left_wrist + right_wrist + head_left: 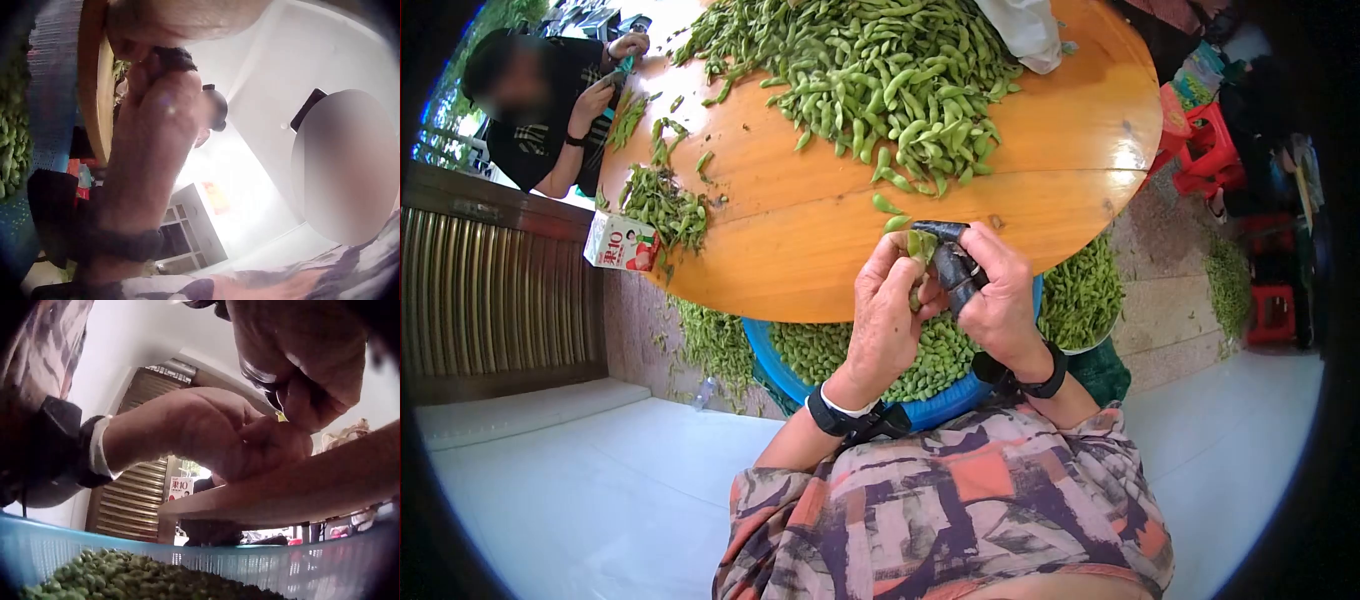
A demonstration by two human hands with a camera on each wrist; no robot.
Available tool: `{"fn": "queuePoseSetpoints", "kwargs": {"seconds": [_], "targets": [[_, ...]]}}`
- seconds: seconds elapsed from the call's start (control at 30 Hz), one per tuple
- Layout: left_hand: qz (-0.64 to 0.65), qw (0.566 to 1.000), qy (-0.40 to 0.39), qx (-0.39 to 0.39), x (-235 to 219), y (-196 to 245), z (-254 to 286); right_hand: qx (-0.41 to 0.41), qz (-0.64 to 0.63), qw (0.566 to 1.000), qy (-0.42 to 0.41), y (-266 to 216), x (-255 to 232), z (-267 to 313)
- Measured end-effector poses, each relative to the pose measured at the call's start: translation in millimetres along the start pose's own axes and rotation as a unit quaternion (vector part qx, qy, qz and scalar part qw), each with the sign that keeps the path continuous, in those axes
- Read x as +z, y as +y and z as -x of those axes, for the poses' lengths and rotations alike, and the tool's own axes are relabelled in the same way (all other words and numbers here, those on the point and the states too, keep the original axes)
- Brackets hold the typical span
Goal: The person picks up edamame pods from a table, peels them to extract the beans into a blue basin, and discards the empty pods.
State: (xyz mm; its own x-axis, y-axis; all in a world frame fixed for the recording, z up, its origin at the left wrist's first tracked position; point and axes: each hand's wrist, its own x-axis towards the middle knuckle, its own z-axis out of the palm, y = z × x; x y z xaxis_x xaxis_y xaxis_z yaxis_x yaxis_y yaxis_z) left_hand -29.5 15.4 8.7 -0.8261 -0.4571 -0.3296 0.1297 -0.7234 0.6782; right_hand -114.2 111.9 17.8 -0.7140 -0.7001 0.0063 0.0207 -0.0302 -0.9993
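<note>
In the head view the left hand (885,315) pinches a green pod (921,244) between thumb and fingers, just above the table's near edge. The right hand (1003,300), with black wrapping (956,278) on some digits, curls in from the other side, and its wrapped tips meet the pod. Seen from the right wrist, the left hand (250,440) and right hand (306,369) come together with a bit of green (281,417) between them. The left wrist view shows the right hand (165,94) close below the left hand (187,22); their fingertips are mostly hidden there.
Pods (900,85) are heaped on the round wooden table (800,210). Beneath the hands sits a blue basket (765,365) of shelled beans (820,350). A carton (620,243) and more pods (662,205) lie left, near another person (540,110). Red stools (1208,150) stand right.
</note>
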Motion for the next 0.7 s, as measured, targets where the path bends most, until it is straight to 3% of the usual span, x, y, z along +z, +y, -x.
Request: {"fn": "queuePoseSetpoints", "kwargs": {"seconds": [0.07,0.2,0.23,0.27,0.3,0.33,0.4,0.43,0.5,0.53,0.57,0.6,0.63,0.67,0.7], "targets": [[0.017,1.0,0.026,0.001,2,1,1,-0.198,0.237,0.951,0.021,0,-1,0],[0.013,1.0,-0.006,-0.008,-4,3,-1,-0.214,0.251,0.944,0.016,6,-4,0],[0.017,1.0,-0.014,-0.013,-5,2,-1,-0.092,0.089,0.992,0.002,2,-3,0],[0.022,0.999,-0.023,-0.016,-6,1,-2,0.034,-0.076,0.996,-0.012,1,-3,-1],[0.021,0.999,-0.022,-0.017,-8,1,-2,-0.028,0.032,0.999,-0.013,4,-11,-4],[0.021,0.999,-0.036,-0.023,-10,1,-2,-0.027,0.031,0.999,-0.013,7,-14,-4],[0.02,0.998,-0.049,-0.03,-12,7,0,0.034,-0.052,0.998,-0.007,11,-19,-2],[-0.066,0.992,-0.086,-0.065,-13,13,3,0.034,-0.053,0.998,-0.006,10,-25,-1],[-0.186,0.956,-0.198,-0.11,-21,19,6,0.091,-0.222,0.971,0.022,2,-46,4],[-0.188,0.956,-0.196,-0.109,-22,27,7,0.093,-0.181,0.979,0.006,-5,-64,9],[-0.331,0.897,-0.288,-0.054,-21,37,10,0.076,-0.103,0.991,-0.023,-13,-85,13],[-0.462,0.806,-0.369,0.003,-19,47,12,0.039,-0.002,0.999,-0.035,-25,-101,18],[-0.543,0.762,-0.344,0.082,-17,57,10,-0.012,0.156,0.985,-0.068,-20,-135,26],[-0.542,0.763,-0.342,0.082,-21,63,4,-0.047,0.229,0.97,-0.07,-19,-154,32],[-0.62,0.722,-0.264,0.157,-27,69,-5,-0.082,0.301,0.947,-0.072,-18,-169,37]]}}
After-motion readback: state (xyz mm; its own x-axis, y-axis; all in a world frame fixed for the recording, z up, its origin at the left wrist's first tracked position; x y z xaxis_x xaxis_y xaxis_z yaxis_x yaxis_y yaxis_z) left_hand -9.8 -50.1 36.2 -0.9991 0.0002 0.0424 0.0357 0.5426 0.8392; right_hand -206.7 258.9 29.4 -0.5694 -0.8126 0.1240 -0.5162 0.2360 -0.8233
